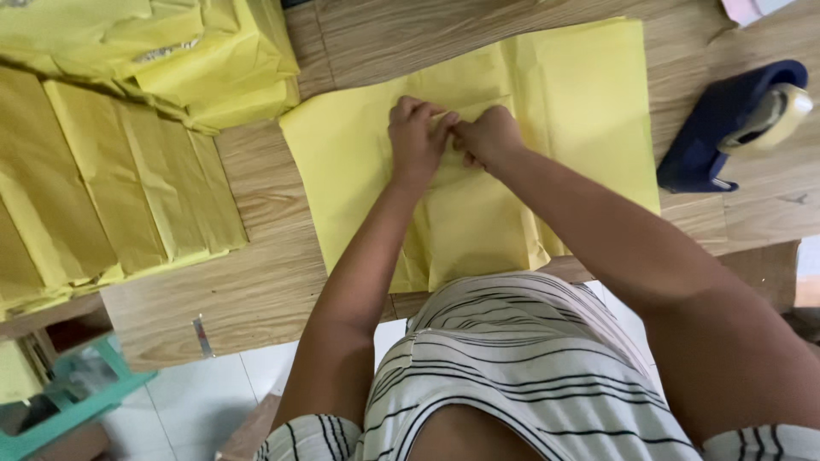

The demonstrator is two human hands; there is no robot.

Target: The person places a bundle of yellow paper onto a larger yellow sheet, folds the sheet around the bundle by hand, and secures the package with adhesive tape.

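Covering most of the wooden worktop (pixel 256 290), a yellow paper sheet (pixel 581 111) lies at centre; more folded yellow sheets (pixel 120 179) at 9 o'clock, tape dispenser (pixel 726 128) at 3. Left hand (pixel 416 137) and right hand (pixel 489 137) both pinch its fold together.

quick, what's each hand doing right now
Left hand: closed, pinching the yellow paper.
Right hand: closed, pinching the same paper.

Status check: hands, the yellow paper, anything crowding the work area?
Left hand and right hand together, pinching a fold in the yellow paper sheet. Sheet flat on the wooden table. Tape dispenser right, yellow paper stack left, both apart.
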